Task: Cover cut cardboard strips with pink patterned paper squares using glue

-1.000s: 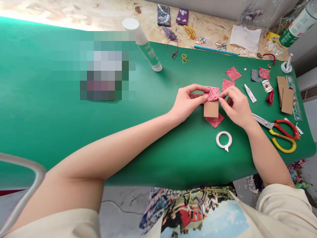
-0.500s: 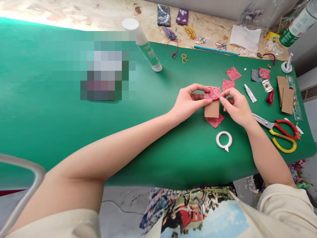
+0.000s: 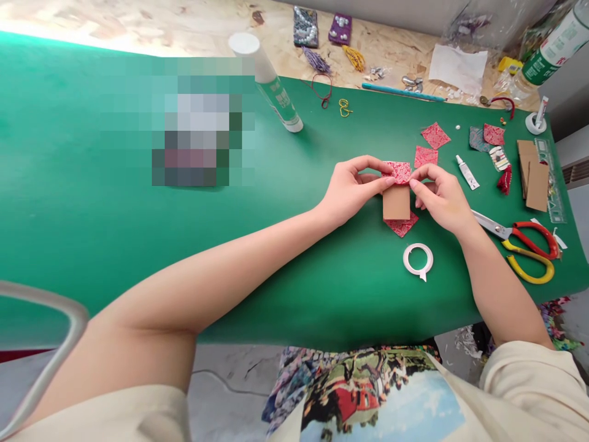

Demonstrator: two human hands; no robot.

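Note:
A red patterned fabric piece [image 3: 399, 172] lies over the upper part of a brown cardboard rectangle [image 3: 396, 203]. My left hand [image 3: 352, 187] pinches the fabric's left side between thumb and fingers. At its lower right corner, the thumb and forefinger of my right hand [image 3: 435, 195] are closed on the same fabric. Another red fabric square [image 3: 401, 226] sticks out from under the cardboard. Two more red squares, an upper one [image 3: 435, 135] and a lower one [image 3: 426, 156], rest just beyond my right hand.
Scissors [image 3: 529, 242] with red and yellow handles lie right of my right forearm. A tape roll [image 3: 418, 260] is nearer me. A small white tube [image 3: 468, 172], cardboard pieces [image 3: 536, 186] and a clear ruler [image 3: 550, 184] lie rightward. A glue stick [image 3: 278, 101] stands farther back.
The hands stay at the fabric with almost the same grip. The whole view has shifted very slightly, and the fabric's lower edge looks a little straighter across the cardboard.

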